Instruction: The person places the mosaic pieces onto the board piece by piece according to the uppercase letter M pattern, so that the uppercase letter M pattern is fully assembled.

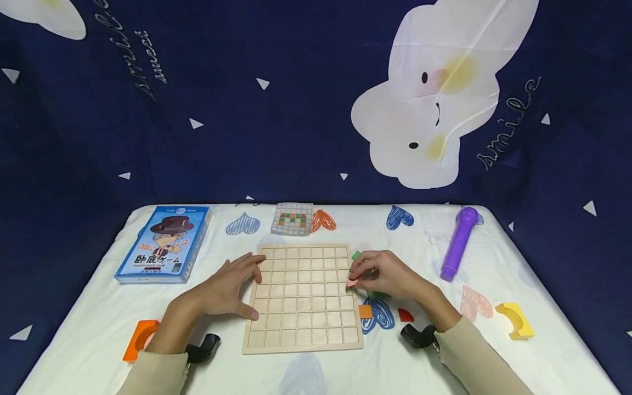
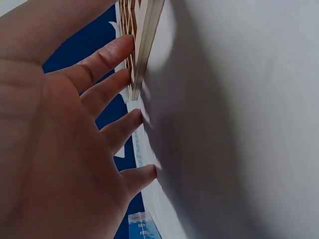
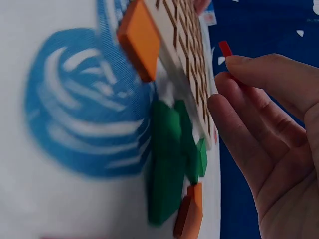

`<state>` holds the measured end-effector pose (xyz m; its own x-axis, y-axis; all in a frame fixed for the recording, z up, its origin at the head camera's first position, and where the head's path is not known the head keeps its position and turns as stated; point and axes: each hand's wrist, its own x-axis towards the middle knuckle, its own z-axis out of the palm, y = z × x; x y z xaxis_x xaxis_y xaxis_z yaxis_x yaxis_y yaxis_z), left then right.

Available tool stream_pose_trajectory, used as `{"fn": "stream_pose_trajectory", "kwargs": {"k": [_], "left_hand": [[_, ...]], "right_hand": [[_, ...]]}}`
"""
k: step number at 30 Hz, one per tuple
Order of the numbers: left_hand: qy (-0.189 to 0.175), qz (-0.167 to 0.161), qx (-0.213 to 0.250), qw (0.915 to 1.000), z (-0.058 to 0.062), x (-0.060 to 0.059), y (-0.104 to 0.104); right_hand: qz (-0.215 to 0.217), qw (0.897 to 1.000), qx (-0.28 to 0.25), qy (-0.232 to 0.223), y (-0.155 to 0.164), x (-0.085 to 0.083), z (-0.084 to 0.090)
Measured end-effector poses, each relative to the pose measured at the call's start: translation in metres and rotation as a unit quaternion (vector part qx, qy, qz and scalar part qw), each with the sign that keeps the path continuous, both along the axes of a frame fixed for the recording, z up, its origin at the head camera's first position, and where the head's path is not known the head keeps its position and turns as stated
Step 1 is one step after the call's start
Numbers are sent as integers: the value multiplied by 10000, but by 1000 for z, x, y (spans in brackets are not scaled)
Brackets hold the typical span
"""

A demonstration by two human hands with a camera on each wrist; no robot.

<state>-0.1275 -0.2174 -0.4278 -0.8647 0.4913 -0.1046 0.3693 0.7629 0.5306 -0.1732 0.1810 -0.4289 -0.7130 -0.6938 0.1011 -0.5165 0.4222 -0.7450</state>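
Observation:
A square wooden grid board (image 1: 306, 299) lies flat in the middle of the table, with bare cells. My left hand (image 1: 224, 288) rests at its left edge, thumb and fingers spread along the frame. In the left wrist view the fingers (image 2: 117, 52) touch the board's side and the cloth. Over the board's right edge my right hand (image 1: 382, 271) pinches a small red piece (image 3: 226, 49) between thumb and fingertips; its full shape is hidden. Beside that edge lie an orange square block (image 1: 365, 311) and green blocks (image 3: 167, 159), partly under the hand in the head view.
A card with a coloured grid pattern (image 1: 292, 219) lies behind the board. To the left are a blue game box (image 1: 165, 247) and an orange arch (image 1: 140, 341). A red quarter-round piece (image 1: 405, 315), a purple microphone-shaped stick (image 1: 459, 244) and a yellow arch (image 1: 515, 321) lie right.

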Motion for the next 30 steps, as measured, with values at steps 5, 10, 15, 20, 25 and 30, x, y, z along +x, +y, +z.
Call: {"fn": "stream_pose_trajectory", "kwargs": {"k": [5, 10, 15, 20, 25, 30], "left_hand": [[-30, 12, -13, 10000, 0, 0, 0], [-134, 113, -59, 9998, 0, -2, 2], [-160, 207, -157, 9995, 0, -2, 3], [-203, 194, -140, 9995, 0, -3, 3], [-202, 155, -118, 9996, 1, -3, 4], [-209, 157, -148, 9996, 1, -3, 4]], "right_hand": [[11, 10000, -45, -66, -16, -9, 0], [23, 9998, -50, -191, -37, -15, 1], [174, 9995, -6, -280, -60, -21, 0], [529, 9980, -7, -351, -83, -23, -3], [554, 9981, 62, -244, -105, -22, -6], [390, 9991, 170, -76, -124, -20, -9]]}}
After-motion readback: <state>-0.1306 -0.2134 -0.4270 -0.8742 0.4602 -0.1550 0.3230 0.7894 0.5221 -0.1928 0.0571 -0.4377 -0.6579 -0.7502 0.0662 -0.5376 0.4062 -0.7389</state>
